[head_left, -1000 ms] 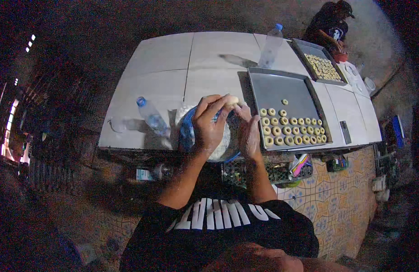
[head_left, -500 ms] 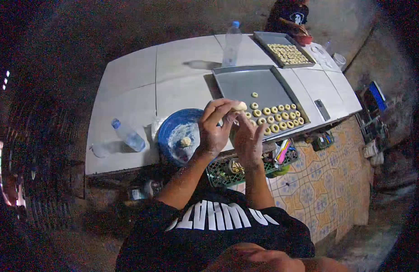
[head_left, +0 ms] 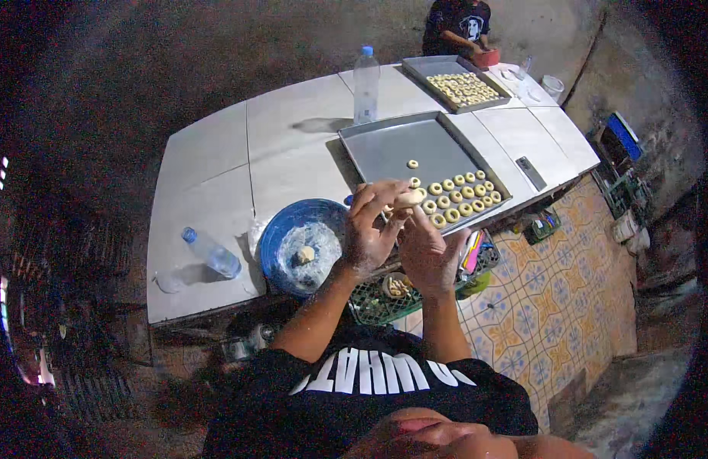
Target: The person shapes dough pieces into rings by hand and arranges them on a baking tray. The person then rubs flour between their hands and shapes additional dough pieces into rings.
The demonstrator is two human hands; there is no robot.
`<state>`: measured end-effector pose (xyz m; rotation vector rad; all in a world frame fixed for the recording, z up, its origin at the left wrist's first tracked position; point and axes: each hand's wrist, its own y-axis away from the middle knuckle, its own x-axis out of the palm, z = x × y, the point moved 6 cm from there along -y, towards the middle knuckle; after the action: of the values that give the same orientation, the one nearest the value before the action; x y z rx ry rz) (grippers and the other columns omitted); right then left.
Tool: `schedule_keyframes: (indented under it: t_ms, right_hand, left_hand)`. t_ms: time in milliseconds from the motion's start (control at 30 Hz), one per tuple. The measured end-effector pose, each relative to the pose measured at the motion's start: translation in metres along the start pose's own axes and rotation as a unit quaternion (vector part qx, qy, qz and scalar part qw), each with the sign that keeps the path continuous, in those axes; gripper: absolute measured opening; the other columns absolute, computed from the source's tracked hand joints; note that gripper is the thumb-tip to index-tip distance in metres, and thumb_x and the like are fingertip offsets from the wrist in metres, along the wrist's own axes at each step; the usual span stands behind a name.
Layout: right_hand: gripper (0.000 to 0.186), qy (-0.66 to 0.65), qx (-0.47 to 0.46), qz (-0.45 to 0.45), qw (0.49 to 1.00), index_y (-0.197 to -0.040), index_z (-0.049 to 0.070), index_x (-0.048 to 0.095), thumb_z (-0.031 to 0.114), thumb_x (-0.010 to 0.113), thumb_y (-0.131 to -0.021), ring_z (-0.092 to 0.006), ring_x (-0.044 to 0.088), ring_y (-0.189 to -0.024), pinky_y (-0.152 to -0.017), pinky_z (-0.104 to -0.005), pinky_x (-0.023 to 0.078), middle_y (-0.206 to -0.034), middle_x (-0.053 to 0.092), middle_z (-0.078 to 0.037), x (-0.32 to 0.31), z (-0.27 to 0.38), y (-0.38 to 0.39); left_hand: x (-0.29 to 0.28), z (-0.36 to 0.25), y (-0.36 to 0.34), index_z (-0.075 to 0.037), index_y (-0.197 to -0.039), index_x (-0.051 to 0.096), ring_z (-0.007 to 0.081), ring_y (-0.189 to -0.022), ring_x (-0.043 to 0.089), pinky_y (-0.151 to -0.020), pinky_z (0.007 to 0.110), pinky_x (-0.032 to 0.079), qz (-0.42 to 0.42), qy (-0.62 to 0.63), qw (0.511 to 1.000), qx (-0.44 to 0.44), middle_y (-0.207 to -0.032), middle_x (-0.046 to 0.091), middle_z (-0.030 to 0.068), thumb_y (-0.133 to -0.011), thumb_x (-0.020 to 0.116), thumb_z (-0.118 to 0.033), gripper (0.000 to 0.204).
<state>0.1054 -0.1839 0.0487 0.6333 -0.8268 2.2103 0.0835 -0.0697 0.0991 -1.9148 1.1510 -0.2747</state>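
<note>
My left hand [head_left: 371, 233] is raised in front of me, its fingers and thumb closed on a pale piece of dough [head_left: 409, 200]. Close beside it is my right hand [head_left: 430, 264], thumb spread away and fingers reaching up towards the dough; whether they touch it is hard to tell. Both hands are over the near edge of a grey metal tray [head_left: 396, 145]. Several small dough rings [head_left: 465, 208] lie in rows on its near right part, some hidden behind my hands. Left of my hands, a blue basin [head_left: 271, 264] holds white flour and a lump of dough [head_left: 305, 255].
One water bottle [head_left: 366, 88] stands behind the tray; another bottle [head_left: 212, 254] lies left of the basin. A phone [head_left: 531, 174] rests at the right. Farther off are a second tray [head_left: 415, 70] full of dough pieces and a person [head_left: 457, 30]. A green crate [head_left: 369, 302] sits below the table edge.
My view has shifted, so the table and trays appear farther left and the dough rings sit nearer my hands' right side. My left hand still grips the dough; my right thumb is spread wider.
</note>
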Motion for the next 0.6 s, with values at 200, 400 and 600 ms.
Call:
schedule_keyframes:
  t_ms: [200,400,600]
  right_hand:
    - [0.109,-0.02,0.014,0.024,0.999,-0.152,-0.008,0.03,0.082,0.022,-0.091,-0.0339,0.021,-0.151,-0.125,-0.0458,0.011,-0.162,0.024,-0.022,-0.018,-0.019,0.002]
    - [0.094,0.124,0.042,0.014,0.991,-0.149,-0.008,0.037,0.071,0.021,-0.099,-0.034,0.026,-0.149,-0.124,-0.045,0.015,-0.159,0.03,-0.022,-0.037,-0.041,0.002]
    - [0.103,0.177,0.019,0.029,0.984,-0.15,-0.006,0.037,0.079,0.025,-0.093,-0.0325,0.028,-0.148,-0.123,-0.0423,0.017,-0.158,0.032,-0.02,-0.017,-0.025,0.0]
  left_hand:
    - [-0.01,-0.012,-0.004,-0.007,-0.117,0.072,0.0305,-0.109,0.063,-0.094,0.04,0.051,-0.028,-0.037,0.997,0.059,-0.116,0.071,0.0109,-0.084,0.074,-0.011,0.033]
    - [-0.016,-0.016,-0.006,-0.005,-0.113,0.072,0.0311,-0.11,0.063,-0.096,0.041,0.05,0.022,-0.073,0.995,0.061,-0.117,0.071,0.0102,-0.086,0.073,-0.011,0.027]
    - [-0.024,-0.015,0.002,-0.007,-0.119,0.071,0.0303,-0.108,0.064,-0.094,0.039,0.051,-0.017,-0.078,0.996,0.045,-0.115,0.072,0.0097,-0.084,0.072,-0.002,0.035]
